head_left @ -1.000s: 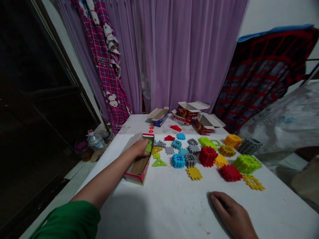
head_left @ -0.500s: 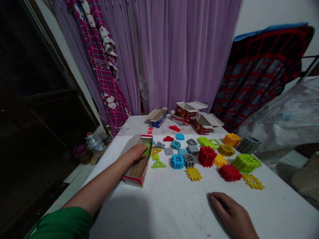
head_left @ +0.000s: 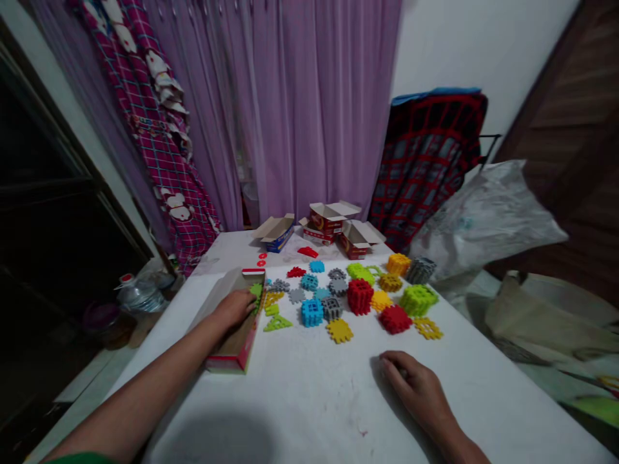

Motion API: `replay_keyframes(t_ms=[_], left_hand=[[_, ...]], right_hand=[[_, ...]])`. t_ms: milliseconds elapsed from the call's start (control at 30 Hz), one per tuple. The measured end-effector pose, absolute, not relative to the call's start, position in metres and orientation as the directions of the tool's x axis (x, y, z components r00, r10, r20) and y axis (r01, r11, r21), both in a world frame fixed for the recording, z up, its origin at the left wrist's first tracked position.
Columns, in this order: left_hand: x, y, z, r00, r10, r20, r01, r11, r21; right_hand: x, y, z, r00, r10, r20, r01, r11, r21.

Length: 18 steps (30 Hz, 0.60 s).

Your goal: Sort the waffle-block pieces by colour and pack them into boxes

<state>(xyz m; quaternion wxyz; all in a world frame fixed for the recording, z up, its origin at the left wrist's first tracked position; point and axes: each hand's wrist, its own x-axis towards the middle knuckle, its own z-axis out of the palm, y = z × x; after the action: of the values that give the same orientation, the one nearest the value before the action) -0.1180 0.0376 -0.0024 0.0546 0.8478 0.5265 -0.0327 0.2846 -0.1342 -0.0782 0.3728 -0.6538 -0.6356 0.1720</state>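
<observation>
My left hand (head_left: pixel 236 307) is inside an open cardboard box (head_left: pixel 227 365) with a red edge, at the left of the table. Its fingers are closed against green plastic building blocks (head_left: pixel 256 293) at the box's far end; the fingertips are partly hidden. My right hand (head_left: pixel 416 386) rests on the tabletop at the front right, fingers curled in, with nothing visible in it. A green triangular block (head_left: pixel 278 323) and yellow blocks (head_left: pixel 273 298) lie just right of the box. Nearest my right hand are a yellow square block (head_left: pixel 340 331) and a red stack (head_left: pixel 395 319).
Blue (head_left: pixel 312 312), grey (head_left: pixel 332 308), red (head_left: pixel 360 296) and lime (head_left: pixel 418 300) block stacks are spread over the white table (head_left: pixel 309 393). A blue box (head_left: pixel 280 240) and several red boxes (head_left: pixel 355 243) stand at the back. A water bottle (head_left: pixel 140 295) is beyond the left edge.
The view has turned right, so everything appears shifted left. My left hand stays in the box at the green blocks, and my right hand still rests curled on the table.
</observation>
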Motion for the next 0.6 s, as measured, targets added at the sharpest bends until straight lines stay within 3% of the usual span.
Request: replay_keyframes(t_ms=[67,200,333,600], left_hand=[[-0.120,0.043,-0.004,0.434,0.892,-0.125,0.899,-0.439,-0.008],[-0.124,0.055,-0.010,0.425,0.898,-0.112,0.903,-0.430,-0.018],[-0.126,0.058,-0.009,0.397,0.912,-0.105,0.917,-0.398,0.012],[-0.132,0.063,-0.004,0.348,0.936,-0.060,0.937,-0.344,0.060]], right_hand=[[0.307,-0.129,-0.071,0.212,0.937,0.279,0.726,0.040,-0.687],[0.372,-0.107,-0.062,0.414,0.844,0.340,0.771,-0.127,-0.624],[0.431,-0.072,-0.058,0.561,0.780,0.278,0.776,-0.379,-0.503],[0.464,-0.014,-0.078,0.454,0.854,0.253,0.817,-0.287,-0.500]])
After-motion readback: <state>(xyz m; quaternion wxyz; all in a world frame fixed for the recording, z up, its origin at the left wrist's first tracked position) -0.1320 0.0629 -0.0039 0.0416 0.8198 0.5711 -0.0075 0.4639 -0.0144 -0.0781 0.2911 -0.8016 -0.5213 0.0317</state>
